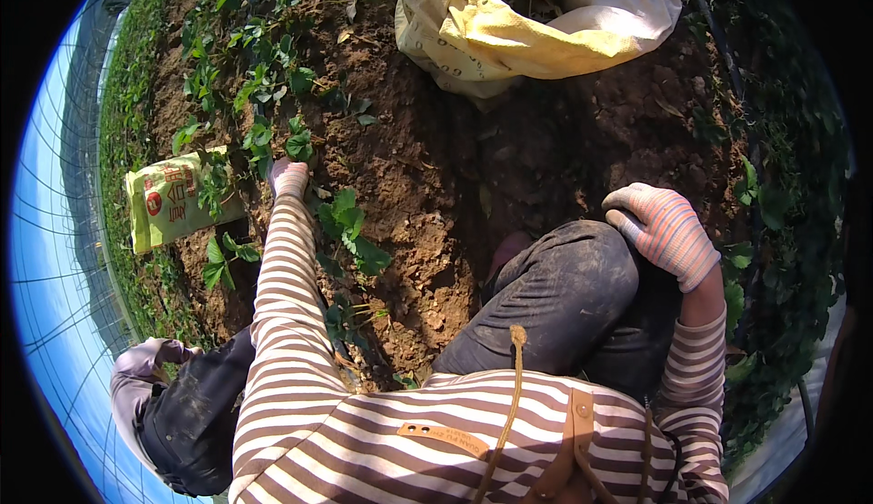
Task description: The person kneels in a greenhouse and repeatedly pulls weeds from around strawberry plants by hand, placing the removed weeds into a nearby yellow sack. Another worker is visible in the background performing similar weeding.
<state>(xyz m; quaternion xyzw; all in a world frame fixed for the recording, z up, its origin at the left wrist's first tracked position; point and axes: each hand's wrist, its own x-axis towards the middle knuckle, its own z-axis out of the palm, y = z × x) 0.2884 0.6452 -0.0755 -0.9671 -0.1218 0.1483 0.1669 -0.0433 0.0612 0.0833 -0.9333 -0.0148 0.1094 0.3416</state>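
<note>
My left hand (pixel 290 178), in a striped knit glove, reaches down into the row at the base of a leafy green plant (pixel 298 144). Leaves and the hand's angle hide its fingertips, so I cannot tell whether it grips a stem. My right hand (pixel 660 231), in a matching glove, rests by my bent knee (pixel 580 279) with its fingers curled and nothing visible in them. Nearer to me than my left hand, another green plant (pixel 351 228) grows from the brown soil. A large open yellow-white woven sack (pixel 518 40) stands ahead of me, with some greenery inside.
A printed yellow-green fertilizer bag (pixel 164 204) lies at the left among plants. Beyond my left arm, at the lower left, a co-worker in dark trousers (pixel 194 422) crouches. Furrows of clumpy soil (pixel 423 251) run between plant rows, and thin dark tubing (pixel 730 60) lies along the right row.
</note>
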